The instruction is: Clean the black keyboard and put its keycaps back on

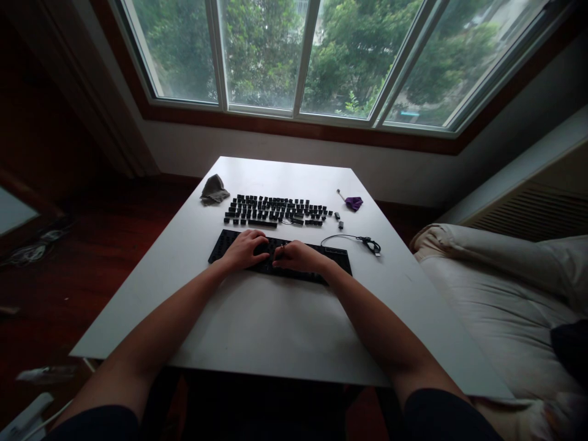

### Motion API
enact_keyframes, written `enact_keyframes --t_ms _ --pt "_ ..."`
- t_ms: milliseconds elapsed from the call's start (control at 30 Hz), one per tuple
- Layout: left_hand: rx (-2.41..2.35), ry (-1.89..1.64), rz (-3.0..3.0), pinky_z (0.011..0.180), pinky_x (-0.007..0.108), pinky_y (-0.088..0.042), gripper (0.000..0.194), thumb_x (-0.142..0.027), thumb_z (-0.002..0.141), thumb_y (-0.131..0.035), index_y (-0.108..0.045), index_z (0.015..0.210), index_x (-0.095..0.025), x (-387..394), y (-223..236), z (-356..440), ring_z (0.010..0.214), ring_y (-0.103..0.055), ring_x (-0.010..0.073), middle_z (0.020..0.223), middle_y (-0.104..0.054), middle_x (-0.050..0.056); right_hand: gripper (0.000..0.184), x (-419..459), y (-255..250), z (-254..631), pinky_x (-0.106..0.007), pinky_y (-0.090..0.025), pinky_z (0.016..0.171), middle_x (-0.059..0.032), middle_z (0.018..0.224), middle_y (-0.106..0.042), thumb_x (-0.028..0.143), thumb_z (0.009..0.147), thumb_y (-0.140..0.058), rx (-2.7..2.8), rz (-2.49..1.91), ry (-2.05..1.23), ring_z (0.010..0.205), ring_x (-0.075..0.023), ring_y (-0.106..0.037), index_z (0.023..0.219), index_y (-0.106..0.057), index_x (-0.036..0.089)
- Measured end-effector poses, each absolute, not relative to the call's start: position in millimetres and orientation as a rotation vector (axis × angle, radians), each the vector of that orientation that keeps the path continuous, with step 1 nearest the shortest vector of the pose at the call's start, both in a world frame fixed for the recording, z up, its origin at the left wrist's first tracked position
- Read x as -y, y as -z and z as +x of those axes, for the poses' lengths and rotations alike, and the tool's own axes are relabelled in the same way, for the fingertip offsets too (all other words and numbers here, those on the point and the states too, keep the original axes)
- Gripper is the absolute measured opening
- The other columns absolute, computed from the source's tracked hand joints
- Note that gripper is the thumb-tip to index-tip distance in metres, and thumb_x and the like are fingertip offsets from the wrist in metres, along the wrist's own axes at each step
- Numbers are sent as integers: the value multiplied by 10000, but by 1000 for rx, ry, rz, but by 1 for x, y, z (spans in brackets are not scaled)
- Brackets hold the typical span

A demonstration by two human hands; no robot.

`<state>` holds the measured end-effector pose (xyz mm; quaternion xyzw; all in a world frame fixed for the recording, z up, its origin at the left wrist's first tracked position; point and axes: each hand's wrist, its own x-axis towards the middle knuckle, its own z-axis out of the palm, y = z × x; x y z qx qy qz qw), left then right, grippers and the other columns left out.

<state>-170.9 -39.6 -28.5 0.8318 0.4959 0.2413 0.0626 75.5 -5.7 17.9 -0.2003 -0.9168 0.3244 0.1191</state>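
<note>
A black keyboard (224, 244) lies slightly aslant across the white table, its keycaps apparently off over much of its surface. My left hand (243, 250) rests on its left-middle part, fingers and thumb apart. Just right of it, my right hand (299, 255) is closed over the middle of the keyboard, fingertips pinched at a small dark thing too unclear to name. Both hands cover part of the board. Beyond it, loose black keycaps (261, 208) stand in rows, with a long space bar keycap (262, 224) at the near side. The keyboard's cable (340, 237) runs rightward to a bundled USB plug.
On the white table (275, 324), a grey cloth (214, 190) sits at the far left. A purple cloth (353, 203) and a small brush-like stick (340, 194) lie at the far right. A cushioned light sofa (487, 306) stands right of the table; a window is ahead.
</note>
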Motion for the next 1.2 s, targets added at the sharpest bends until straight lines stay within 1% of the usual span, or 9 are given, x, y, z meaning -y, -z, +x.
enact_keyframes --t_ms 133,267,400,567,733,933,1000,1100,1200 --pt "-1496 -730 2520 1105 491 -400 374 -442 853 -695 -671 1179 -260 40 28 -171 1236 -511 296 1320 -591 79 352 -4 -6 79 -231 -414 607 -16 785 -694 488 876 -678 2508 -539 -1119 642 -123 -545 963 -766 158" --pt "-1489 -733 2512 1107 484 -398 385 -444 847 -702 -672 1186 -264 40 28 -171 1237 -511 292 1318 -590 76 414 -6 6 78 -228 -424 587 -13 750 -706 535 874 -674 2434 -628 -1245 625 -124 -558 977 -776 147" --pt "-1478 -736 2506 1103 480 -400 385 -439 839 -711 -675 1181 -264 40 27 -172 1229 -513 292 1313 -593 74 455 -5 12 77 -261 -508 709 -63 886 -756 579 868 -668 2314 -607 -1365 797 -181 -664 942 -768 141" --pt "-1482 -734 2516 1096 480 -401 386 -436 853 -697 -664 1194 -257 42 26 -171 1225 -511 291 1311 -593 78 482 -12 9 83 -338 -559 794 -104 902 -769 611 887 -627 2000 -611 -1481 803 -206 -705 921 -704 137" --pt "-1493 -724 2519 1079 482 -408 379 -430 844 -701 -667 1180 -258 44 21 -170 1200 -520 294 1284 -601 77 462 -15 9 82 -334 -559 778 -96 873 -767 609 853 -663 1935 -704 -1405 767 -195 -698 874 -696 149" --pt "-1548 -742 2433 986 461 -453 232 -447 885 -635 -698 975 -243 48 12 -165 1068 -571 279 1110 -640 68 455 -12 15 69 -314 -551 701 -65 771 -728 616 850 -652 1826 -791 -1311 686 -182 -668 840 -692 163" --pt "-1531 -796 2414 994 456 -450 215 -425 881 -644 -691 991 -246 51 11 -159 1075 -572 277 1116 -645 64 453 -10 16 67 -312 -550 689 -58 775 -721 625 839 -655 1787 -821 -1280 682 -182 -665 848 -679 172" --pt "-1467 -883 2394 1018 454 -441 267 -414 877 -661 -674 1096 -261 54 10 -149 1108 -572 276 1160 -649 59 438 -7 19 64 -301 -539 672 -36 751 -697 620 833 -662 1765 -846 -1227 670 -173 -648 847 -653 182" --pt "-1465 -941 2367 1014 449 -444 264 -398 884 -664 -666 1108 -260 56 10 -144 1097 -585 270 1147 -660 55 417 -4 21 62 -284 -517 642 -17 703 -664 600 849 -651 1789 -854 -1172 628 -156 -611 850 -653 183"
